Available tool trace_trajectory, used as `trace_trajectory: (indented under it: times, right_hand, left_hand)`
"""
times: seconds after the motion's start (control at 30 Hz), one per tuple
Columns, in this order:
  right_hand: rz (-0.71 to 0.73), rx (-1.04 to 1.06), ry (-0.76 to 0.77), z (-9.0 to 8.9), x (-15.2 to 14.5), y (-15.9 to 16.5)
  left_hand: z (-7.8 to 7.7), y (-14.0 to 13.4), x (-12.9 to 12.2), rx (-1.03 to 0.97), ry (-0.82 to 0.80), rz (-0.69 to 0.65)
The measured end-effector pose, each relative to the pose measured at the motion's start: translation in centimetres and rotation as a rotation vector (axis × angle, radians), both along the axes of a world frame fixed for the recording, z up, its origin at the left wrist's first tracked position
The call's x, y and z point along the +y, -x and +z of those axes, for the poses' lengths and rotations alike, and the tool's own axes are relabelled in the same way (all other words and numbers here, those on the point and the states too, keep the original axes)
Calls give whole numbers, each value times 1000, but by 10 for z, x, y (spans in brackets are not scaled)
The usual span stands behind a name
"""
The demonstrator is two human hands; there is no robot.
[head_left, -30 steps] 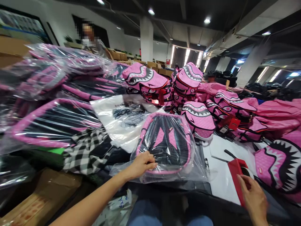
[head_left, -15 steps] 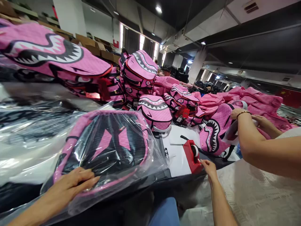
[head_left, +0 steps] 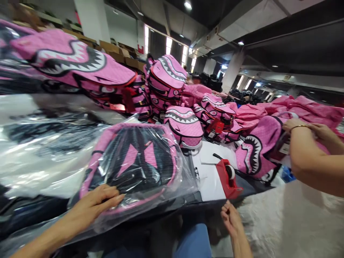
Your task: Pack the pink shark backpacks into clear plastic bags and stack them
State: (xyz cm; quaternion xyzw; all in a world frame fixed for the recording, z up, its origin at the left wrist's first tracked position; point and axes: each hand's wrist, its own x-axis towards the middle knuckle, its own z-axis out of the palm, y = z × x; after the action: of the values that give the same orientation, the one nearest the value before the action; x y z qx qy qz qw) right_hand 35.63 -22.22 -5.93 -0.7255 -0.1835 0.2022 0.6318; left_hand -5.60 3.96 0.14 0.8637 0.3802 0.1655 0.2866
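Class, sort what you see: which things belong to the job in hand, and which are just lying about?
Apparently in the job:
bagged backpack, under the left hand
red tape dispenser, nearest the right hand

Seemingly just lying about:
stacked pink backpacks
white sheets

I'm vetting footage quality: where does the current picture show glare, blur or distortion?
Head view: bright streaks on the clear wrap over the bagged backpack; white plastic at left looks smeared; background windows glare nearly white; the far pillar leans, perhaps lens distortion or tilt.
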Motion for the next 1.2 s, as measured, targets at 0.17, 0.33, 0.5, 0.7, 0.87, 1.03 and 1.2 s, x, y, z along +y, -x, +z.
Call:
trace_trajectory:
  times: [0.17,0.33,0.5,0.7,0.87,1.03,1.2]
  right_hand:
    - [770,114,-143,67,47,81]
    - [1381,-776,50,146,135,113]
    - [1423,-1351,204,142,218,134]
    - [1030,-1215,322,132,227,107]
    - [1029,-1135,99,111,193,118]
    - [1232,-1048,280,101,203,138]
    - [1303,-973,294,105,214,133]
  left_hand:
    - [21,-9,-9,-43,103,-26]
    - [24,-13,-8,-56,122,10]
    - [18,-13,-8,-75,87,-8]
    - [11,-11,-3,-79,79,-35]
    - [12,-14,-2,-40,76,-20]
    - [26,4,-22,-42,-153,-57]
    - [31,38,-33,9,-477,58]
